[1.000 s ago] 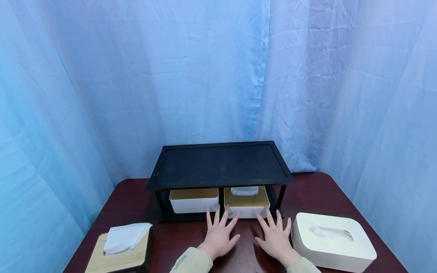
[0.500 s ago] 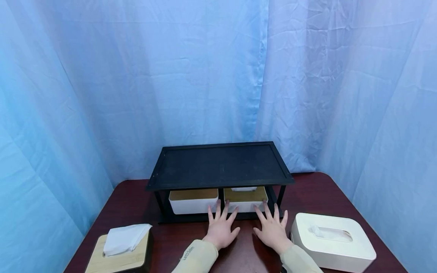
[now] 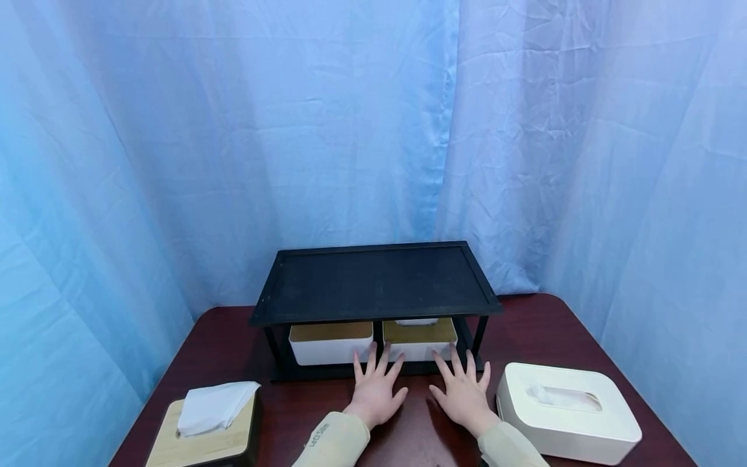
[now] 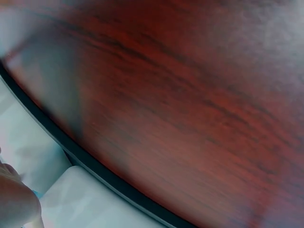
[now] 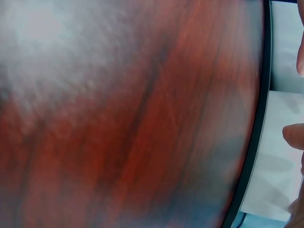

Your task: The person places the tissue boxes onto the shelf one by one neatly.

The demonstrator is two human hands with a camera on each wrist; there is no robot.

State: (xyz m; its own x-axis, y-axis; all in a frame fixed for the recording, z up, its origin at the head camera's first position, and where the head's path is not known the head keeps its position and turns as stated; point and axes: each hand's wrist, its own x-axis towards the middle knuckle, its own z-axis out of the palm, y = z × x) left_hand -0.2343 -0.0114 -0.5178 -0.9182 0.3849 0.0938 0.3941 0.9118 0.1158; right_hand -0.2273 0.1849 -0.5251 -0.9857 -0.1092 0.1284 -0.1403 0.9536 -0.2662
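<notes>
Inside the low black two-tier rack [image 3: 379,282], two white boxes with wooden lids stand side by side. Tissue shows on the right tissue box [image 3: 417,352], partly hidden by the upper shelf. My left hand [image 3: 373,397] spreads straight fingers toward that box, its fingertips overlapping the front left corner in the head view. At the box's front right, my right hand [image 3: 463,397] has its fingers spread the same way, tips at the front face. The left box [image 3: 329,351] has a plain brown top. Both wrist views show mostly tabletop, with only bits of the hands at the edges.
A dark tissue box with a light wooden lid [image 3: 218,447] and a white tissue [image 3: 213,408] sits front left. A cream tissue box [image 3: 572,421] stands front right, close to the right hand. Blue curtains [image 3: 350,130] hang behind the dark red table [image 3: 216,344].
The right tissue box has slid back into the rack, its tissue now more covered by the upper shelf. Both hands moved forward with it, then drew back slightly.
</notes>
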